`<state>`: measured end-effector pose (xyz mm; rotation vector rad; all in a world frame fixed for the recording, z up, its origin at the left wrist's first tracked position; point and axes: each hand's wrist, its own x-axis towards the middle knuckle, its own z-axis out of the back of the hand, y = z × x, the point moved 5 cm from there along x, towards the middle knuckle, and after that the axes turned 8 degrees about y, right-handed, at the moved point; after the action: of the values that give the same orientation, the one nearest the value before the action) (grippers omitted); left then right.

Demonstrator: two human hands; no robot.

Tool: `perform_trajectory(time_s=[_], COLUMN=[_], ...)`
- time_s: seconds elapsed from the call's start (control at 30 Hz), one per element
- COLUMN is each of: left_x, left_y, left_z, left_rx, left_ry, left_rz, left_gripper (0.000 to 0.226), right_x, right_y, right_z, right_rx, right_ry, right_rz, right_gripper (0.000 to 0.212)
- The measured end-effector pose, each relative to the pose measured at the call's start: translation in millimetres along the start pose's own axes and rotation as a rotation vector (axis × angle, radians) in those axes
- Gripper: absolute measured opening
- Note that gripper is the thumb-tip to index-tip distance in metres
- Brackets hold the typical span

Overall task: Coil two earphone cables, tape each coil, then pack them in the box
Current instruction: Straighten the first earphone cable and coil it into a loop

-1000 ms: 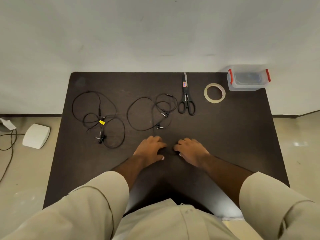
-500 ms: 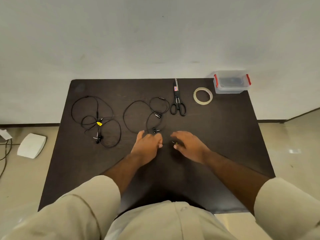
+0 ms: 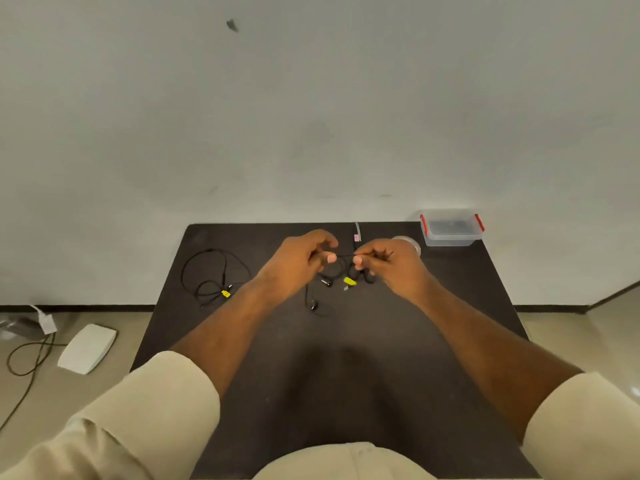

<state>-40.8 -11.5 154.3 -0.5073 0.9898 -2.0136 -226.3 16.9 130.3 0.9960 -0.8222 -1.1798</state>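
Both hands are raised over the middle of the dark table (image 3: 346,375). My left hand (image 3: 301,258) and my right hand (image 3: 388,261) each pinch the black cable of one earphone set (image 3: 341,255), stretched short between them. Its earbuds (image 3: 314,306) and a yellow tag (image 3: 349,281) hang below the hands. The second earphone set (image 3: 211,275), also with a yellow tag, lies loosely tangled at the table's left. The clear box (image 3: 450,227) with red clips stands shut at the far right corner. The tape roll (image 3: 412,242) shows partly behind my right hand.
The scissors' blade tip (image 3: 356,232) pokes out beyond my hands at the table's far edge; the rest is hidden. A white device (image 3: 86,348) and a cable (image 3: 24,362) lie on the floor to the left. A wall stands right behind the table.
Both hands rose from the table and lifted the middle earphone set, pinching its cable between them. The camera tilted upward, so the table sits lower in view.
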Motion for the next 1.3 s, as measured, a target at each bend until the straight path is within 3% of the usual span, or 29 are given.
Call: perform_trajectory(time_s=[0.07,0.13,0.23,0.33,0.37,0.5,0.6,0.73,1.13,1.3], left_x=[-5.1,-10.6,-11.1,0.8,5.4,16.5,15.6,9.5,-3.6,-2.0], left_y=[7.2,15.8,6.9,-17.0,-24.3,-42.8,-46.0,-33.3,24.1,35.6], left_z=[24.1,48.4,56.9,41.2,36.7,36.5,47.4,71.5,144.5,182.7], left_rx=[0.069,0.088,0.122,0.106,0.116,0.173,0.187,0.242,0.393,0.547], left_ry=[-0.006,-0.03,-0.039,-0.037,-0.041,-0.051,0.015,0.07,-0.005,-0.121], left_rz=[0.014,0.067,0.066,0.03,0.012,-0.041,-0.056,-0.01,0.163,0.219], left_gripper=[0.005,0.009,0.013,0.017,0.017,0.016,0.012,0.014,0.014,0.04], right_x=[-5.6,-10.7,-11.0,-0.1,4.4,15.4,18.6,17.4,-5.7,1.1], right_y=[-1.5,-3.5,-0.3,20.3,28.7,56.9,61.2,51.7,10.1,-5.1], right_z=[33.9,65.2,72.9,43.5,31.3,7.7,21.8,52.3,144.6,147.5], right_rx=[-0.13,-0.221,-0.288,-0.129,-0.085,0.01,-0.107,-0.332,-0.776,-0.784], right_ry=[-0.131,-0.159,-0.05,0.052,0.1,0.148,0.068,0.068,-0.006,-0.145], right_rz=[-0.029,-0.066,-0.114,-0.079,-0.046,0.077,0.091,0.038,-0.145,-0.251], right_gripper=[0.013,0.013,0.011,0.047,0.05,0.006,0.021,0.025,0.036,0.046])
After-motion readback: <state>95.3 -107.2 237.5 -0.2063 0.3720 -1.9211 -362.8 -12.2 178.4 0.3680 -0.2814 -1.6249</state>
